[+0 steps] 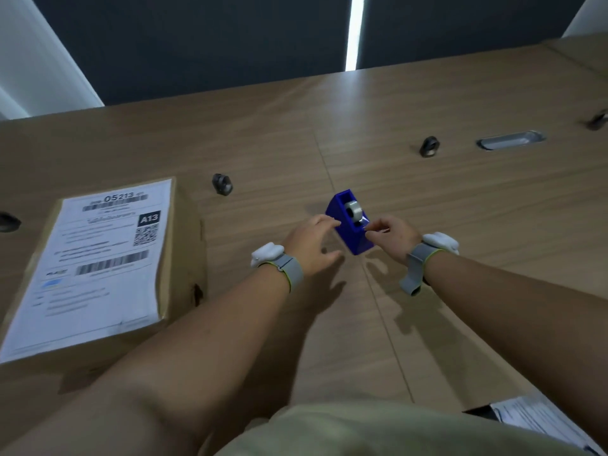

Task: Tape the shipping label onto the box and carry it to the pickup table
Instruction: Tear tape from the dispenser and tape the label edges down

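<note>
Shirt (378, 429) below, wooden table (427, 199) (dark wall (197, 44) behind): left hand (309, 245) spread open, right hand (391, 236) pinching tape (353, 209).

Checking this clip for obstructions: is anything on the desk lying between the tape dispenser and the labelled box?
Nothing visible does. Only bare desk lies between the blue tape dispenser, where the right hand pinches the tape, and the box.
</note>
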Tool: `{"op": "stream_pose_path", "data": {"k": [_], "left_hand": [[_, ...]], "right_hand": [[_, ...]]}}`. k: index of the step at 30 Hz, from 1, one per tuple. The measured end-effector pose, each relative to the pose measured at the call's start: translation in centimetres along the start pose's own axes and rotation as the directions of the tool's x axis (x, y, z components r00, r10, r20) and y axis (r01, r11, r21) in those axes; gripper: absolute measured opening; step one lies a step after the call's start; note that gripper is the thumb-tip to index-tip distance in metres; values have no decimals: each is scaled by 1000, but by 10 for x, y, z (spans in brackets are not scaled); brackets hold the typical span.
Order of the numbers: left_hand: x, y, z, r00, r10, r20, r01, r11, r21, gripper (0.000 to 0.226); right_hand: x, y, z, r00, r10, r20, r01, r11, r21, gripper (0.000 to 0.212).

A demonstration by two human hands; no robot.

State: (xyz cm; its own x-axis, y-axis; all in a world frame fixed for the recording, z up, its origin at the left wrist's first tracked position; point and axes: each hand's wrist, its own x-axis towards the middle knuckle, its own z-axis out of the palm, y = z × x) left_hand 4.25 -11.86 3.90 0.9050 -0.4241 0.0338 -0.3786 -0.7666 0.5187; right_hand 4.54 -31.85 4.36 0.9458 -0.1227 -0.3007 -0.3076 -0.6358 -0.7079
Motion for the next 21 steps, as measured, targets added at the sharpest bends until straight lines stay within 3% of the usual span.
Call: {"op": "stream_pose_path", "data": {"k": [9, 14, 21], "left_hand": [[77, 5, 39, 960, -235, 150, 222, 970, 94, 129], [95, -1, 47, 951, -275, 142, 258, 957, 130, 136], [101, -11, 53, 949, -283, 139, 259, 951, 169, 141]], "right_hand": [[59, 5, -19, 988, 122, 96, -124, 992, 16, 27], [72, 5, -18, 927, 178, 330, -182, 983, -20, 39], [88, 8, -1, 873, 243, 423, -302, 950, 78, 16]]}}
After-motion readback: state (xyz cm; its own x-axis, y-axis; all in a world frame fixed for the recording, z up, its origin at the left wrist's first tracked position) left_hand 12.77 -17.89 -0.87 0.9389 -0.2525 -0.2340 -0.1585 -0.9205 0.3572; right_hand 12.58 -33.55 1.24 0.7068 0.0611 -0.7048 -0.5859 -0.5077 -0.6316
